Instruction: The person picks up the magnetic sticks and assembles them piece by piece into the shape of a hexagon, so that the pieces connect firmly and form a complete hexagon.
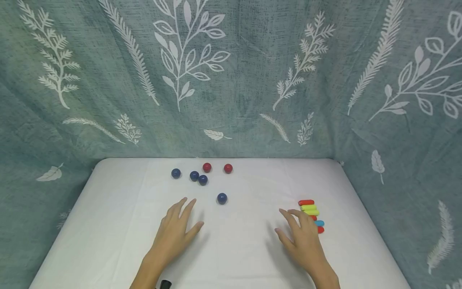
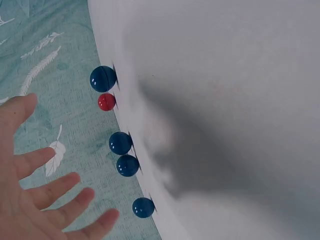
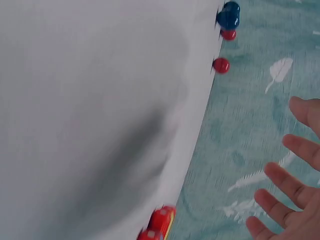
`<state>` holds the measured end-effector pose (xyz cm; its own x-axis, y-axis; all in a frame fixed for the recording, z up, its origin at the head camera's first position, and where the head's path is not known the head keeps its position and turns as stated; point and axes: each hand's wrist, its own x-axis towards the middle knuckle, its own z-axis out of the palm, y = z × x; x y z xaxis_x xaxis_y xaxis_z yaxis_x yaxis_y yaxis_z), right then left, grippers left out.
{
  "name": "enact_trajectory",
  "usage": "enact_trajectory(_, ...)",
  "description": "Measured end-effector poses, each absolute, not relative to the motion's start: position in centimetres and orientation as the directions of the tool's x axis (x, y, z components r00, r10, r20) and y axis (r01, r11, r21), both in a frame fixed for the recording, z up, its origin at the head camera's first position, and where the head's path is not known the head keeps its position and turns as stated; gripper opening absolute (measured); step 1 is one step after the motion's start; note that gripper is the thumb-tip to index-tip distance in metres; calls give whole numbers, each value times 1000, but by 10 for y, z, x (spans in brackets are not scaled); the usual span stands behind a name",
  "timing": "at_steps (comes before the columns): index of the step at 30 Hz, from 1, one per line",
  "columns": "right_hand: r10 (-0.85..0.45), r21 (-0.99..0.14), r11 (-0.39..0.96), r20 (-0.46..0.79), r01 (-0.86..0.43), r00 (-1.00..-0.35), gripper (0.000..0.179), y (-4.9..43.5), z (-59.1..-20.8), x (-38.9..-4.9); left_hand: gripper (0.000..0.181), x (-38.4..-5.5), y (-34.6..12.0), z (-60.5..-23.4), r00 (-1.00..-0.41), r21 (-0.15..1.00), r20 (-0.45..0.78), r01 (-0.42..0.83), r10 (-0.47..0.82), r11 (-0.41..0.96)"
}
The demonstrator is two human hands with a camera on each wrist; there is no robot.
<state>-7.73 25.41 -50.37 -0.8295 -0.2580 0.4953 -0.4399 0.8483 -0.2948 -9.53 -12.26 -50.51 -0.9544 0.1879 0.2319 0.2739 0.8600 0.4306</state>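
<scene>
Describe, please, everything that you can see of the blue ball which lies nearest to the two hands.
The blue ball is round, dark blue and glossy, with small bright highlights. It looks smooth and hard, though its exact material cannot be told. It rests on the white tabletop, closer to the person than the other balls and apart from them. It lies ahead and to the right of the left hand. Only the tabletop touches it.

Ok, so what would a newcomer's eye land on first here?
Probably the glossy balls, four blue and two red, toward the far side of the white table. Next, perhaps, the bright sticks lined up at the right, red, yellow and blue. Behind, the leaf-printed green cloth also stands out.
</scene>
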Motion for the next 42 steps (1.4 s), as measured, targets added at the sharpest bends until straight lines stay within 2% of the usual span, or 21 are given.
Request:
enact_trajectory(7,-198,-360,835,508,-416,-838,55,280,-501,-78,62,-109,-117,-506,-950,497,237,297,202,816)
enact_trajectory(16,-116,-389,865,462,-318,-879,46,306,-502,-76,51,-122,-101,-512,-971,597,174,237,165,766)
enact_trajectory(22,-10,-502,849,296,-164,-955,35,326,-501,-77,49,-135,-93,-519,-968,652,176,251,179,716)
enact_trajectory(28,30,-548,835,131,-48,-991,34,344,-501,-80,47,-146,-87,-525,-967,699,156,254,203,669)
enact_trajectory(34,48,-561,827,-11,46,-999,31,357,-508,-84,47,-157,-81,-525,-970,750,101,221,222,623)
enact_trajectory(42,49,-543,834,-97,94,-994,32,361,-517,-90,48,-178,-72,-532,-970,807,-3,142,244,573)
